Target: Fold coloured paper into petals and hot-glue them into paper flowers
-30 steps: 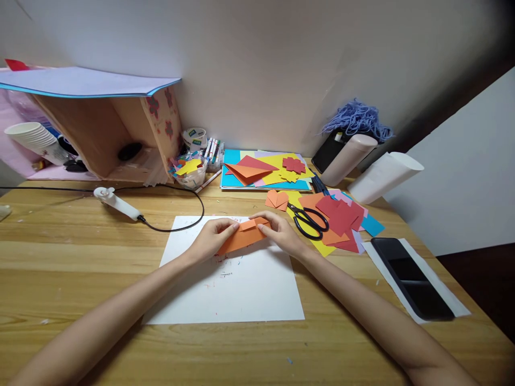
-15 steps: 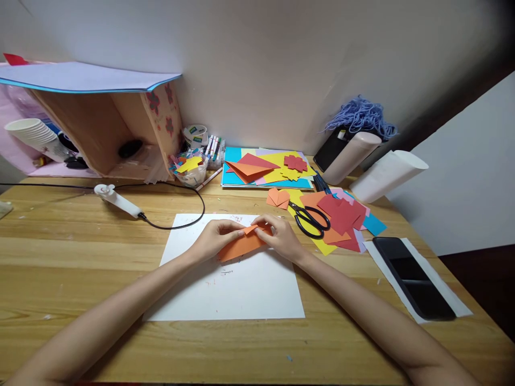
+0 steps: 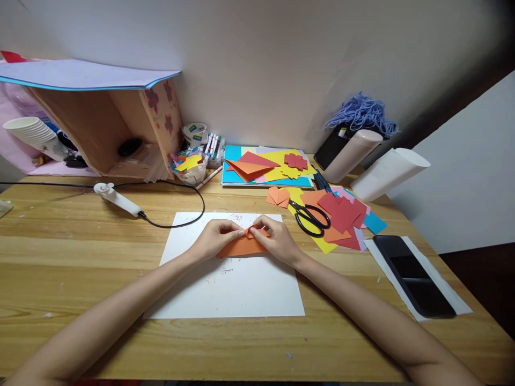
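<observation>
Squarely between both hands lies the orange paper (image 3: 240, 249), long axis running from left hand (image 3: 215, 239) to right hand (image 3: 278, 244); both pinch its far fold, fingertips nearly touching.

orange paper (image 3: 243, 247): ends under fingers (image 3: 227, 231) | black cable (image 3: 204, 203): cut by left edge

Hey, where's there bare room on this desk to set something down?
Bare wood lies left of the white sheet, in front of the corded white tool, and along the near edge. Crowded: right of the sheet, with scissors, cut paper and phone; left hand and right hand hold the orange paper at its top.
</observation>
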The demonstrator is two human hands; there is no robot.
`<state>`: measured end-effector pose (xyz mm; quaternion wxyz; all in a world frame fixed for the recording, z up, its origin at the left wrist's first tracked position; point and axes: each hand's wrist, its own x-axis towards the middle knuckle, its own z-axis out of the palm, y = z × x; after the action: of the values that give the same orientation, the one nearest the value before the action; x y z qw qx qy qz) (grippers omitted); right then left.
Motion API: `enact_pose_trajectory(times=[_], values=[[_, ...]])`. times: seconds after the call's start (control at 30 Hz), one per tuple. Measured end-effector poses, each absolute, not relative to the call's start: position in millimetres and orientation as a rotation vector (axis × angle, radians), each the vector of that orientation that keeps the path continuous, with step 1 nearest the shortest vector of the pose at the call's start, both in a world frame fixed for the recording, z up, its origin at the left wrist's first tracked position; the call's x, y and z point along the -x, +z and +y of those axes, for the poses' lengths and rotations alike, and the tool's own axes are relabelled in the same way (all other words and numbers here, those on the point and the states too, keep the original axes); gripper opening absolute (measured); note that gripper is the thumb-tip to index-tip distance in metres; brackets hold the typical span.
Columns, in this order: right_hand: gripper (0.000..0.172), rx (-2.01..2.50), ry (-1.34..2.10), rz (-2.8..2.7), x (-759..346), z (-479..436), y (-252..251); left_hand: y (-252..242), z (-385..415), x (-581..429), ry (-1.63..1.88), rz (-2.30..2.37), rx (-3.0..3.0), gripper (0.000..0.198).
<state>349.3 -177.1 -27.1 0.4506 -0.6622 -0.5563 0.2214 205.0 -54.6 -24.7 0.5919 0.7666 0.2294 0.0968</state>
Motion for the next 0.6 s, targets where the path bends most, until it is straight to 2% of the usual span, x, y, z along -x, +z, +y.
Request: enact_pose_trajectory(times=[0.6], values=[[0.027,1.599,0.698,-1.274,-347.0,-175.3,-29.4,-24.7,-60.2,-204.1,0.261,0.575,-1.741,0.030]])
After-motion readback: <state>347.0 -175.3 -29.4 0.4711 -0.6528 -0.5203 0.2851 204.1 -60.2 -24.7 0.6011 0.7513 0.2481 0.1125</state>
